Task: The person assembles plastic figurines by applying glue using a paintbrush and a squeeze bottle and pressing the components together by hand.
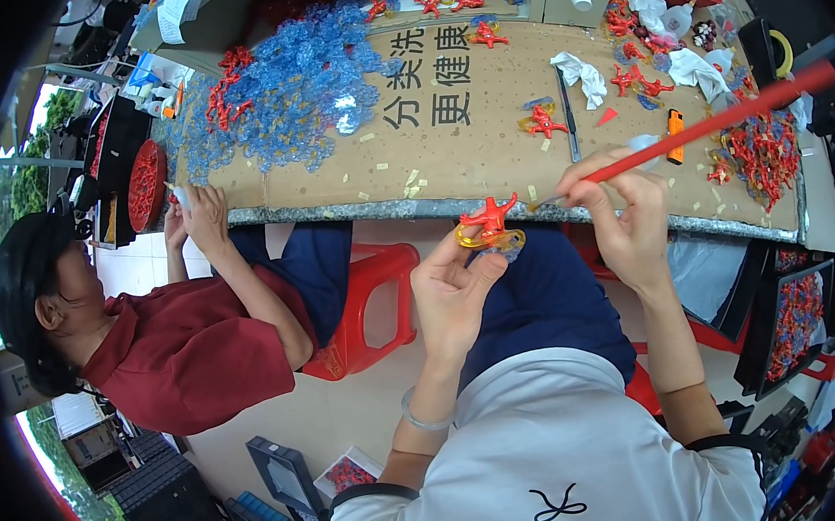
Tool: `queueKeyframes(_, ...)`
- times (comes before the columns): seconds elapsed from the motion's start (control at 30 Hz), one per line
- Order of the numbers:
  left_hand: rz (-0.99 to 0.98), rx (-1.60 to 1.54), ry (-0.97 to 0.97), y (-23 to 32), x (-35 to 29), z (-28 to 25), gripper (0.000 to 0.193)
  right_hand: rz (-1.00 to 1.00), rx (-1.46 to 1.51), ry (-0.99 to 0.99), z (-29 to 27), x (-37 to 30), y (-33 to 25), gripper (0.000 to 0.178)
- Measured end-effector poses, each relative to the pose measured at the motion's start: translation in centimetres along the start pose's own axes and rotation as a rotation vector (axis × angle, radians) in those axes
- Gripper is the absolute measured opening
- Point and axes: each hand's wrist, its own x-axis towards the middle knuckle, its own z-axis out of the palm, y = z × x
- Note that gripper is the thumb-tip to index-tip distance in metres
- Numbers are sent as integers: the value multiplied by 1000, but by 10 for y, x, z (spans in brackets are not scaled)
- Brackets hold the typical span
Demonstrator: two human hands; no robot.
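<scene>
Between the thumb and fingers of my left hand (454, 292) is a small red plastic figure (492, 218), with clear yellow and bluish parts around its base. It is held up at the near edge of the table. My right hand (631, 221), closed in a pen-like grip, holds a long red-handled paintbrush (708, 126). The thin tip points left toward the figure, with a small gap between them. A similar red figure (545, 121) lies on the cardboard table top (325, 185) beyond my hands.
A big heap of clear blue pieces (299, 85) covers the table's left. Red figures pile up at the right (763, 154). An orange cutter (675, 136), a slim dark tool (567, 119) and crumpled tissue (581, 75) lie between. At left, a co-worker (191, 344) sits by a red stool (373, 312).
</scene>
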Motion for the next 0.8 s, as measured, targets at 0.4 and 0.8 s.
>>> queueKeyframes(0.4,-73,-163,-30,-4,8,3,50,-45,282,66,7,-15,-13,5)
queueKeyframes(0.8,-120,-229,-88,-5,7,0,55,-253,206,100,28,-16,-13,14)
